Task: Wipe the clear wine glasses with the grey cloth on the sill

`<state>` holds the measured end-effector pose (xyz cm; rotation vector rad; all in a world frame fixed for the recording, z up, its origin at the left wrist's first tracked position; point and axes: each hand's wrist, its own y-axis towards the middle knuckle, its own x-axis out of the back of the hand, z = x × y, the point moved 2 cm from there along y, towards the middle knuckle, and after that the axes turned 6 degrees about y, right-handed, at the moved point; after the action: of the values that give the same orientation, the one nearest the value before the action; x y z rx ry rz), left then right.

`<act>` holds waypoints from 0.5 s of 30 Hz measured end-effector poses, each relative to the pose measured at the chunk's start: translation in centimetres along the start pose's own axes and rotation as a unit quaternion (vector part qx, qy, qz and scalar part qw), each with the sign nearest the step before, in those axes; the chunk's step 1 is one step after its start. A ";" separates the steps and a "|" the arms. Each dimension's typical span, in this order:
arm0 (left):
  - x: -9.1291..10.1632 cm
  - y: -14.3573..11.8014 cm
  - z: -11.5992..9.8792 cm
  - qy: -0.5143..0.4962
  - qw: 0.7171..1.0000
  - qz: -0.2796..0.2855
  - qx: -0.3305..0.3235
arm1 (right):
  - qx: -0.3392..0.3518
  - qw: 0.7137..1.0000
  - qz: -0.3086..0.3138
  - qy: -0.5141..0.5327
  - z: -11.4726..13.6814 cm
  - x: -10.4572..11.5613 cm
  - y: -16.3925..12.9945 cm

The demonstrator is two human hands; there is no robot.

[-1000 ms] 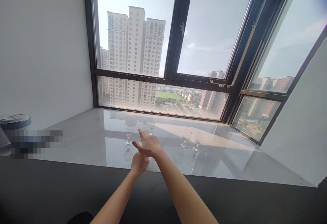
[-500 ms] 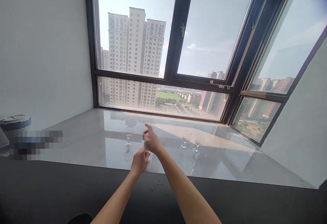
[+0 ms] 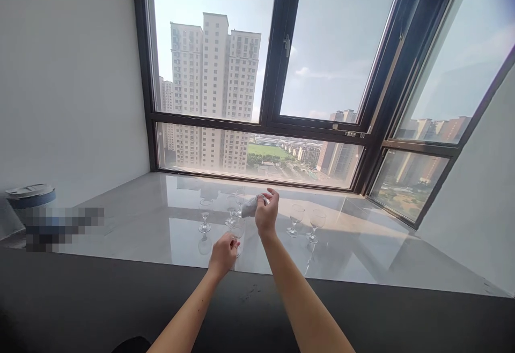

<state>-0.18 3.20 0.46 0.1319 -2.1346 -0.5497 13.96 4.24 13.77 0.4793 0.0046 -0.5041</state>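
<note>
My left hand [image 3: 224, 254] is closed on the stem of a clear stemmed glass [image 3: 238, 227] near the front of the glossy sill. Up and to the right of that glass, my right hand [image 3: 267, 213] pinches a crumpled white cloth [image 3: 250, 206], apart from the glass. Behind the held glass stand two more stemmed glasses, one of them a small clear glass [image 3: 230, 207]. Another stemmed glass [image 3: 205, 214] is upright to the left. Farther right, a pair stands side by side: a left glass [image 3: 296, 216] and a right glass [image 3: 317, 220].
The sill [image 3: 137, 219] is shiny and pale, with a dark front face below. A window frame [image 3: 257, 127] rises behind it. At the far left is a container with a blue band [image 3: 38, 197], beside a pixelated patch.
My right hand has drawn away from the held glass, up and to the right, bringing the white cloth into plain view. My left hand stays about where it was, on the glass.
</note>
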 end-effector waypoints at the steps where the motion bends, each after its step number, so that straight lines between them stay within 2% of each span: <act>1: 0.0 0.0 -0.1 -0.002 1.000 0.001 -0.002 | -0.004 1.000 -0.014 -0.016 -0.6 0.5 0.0; 4: 0.1 -0.1 -0.3 -0.011 1.000 0.001 -0.008 | -0.030 0.997 0.011 -0.063 -3.6 1.1 -1.0; 7: 0.2 0.0 -0.4 -0.022 1.000 -0.007 -0.005 | -0.056 0.989 0.106 -0.082 -7.2 0.1 -3.3; 9: 0.3 0.1 -0.2 -0.037 0.999 -0.018 0.002 | -0.075 0.983 0.143 -0.091 -9.1 -0.5 -4.6; 12: 0.5 0.3 0.5 -0.087 0.995 -0.041 0.017 | -0.085 0.982 0.126 -0.116 -10.4 -0.5 -5.5; 15: 0.5 0.7 1.6 -0.169 0.982 -0.050 0.065 | -0.087 0.980 0.100 -0.150 -10.7 0.2 -5.6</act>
<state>-1.66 4.24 0.32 0.2351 -2.5070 -0.5193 12.70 4.56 1.72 0.2266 -0.2842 -0.3699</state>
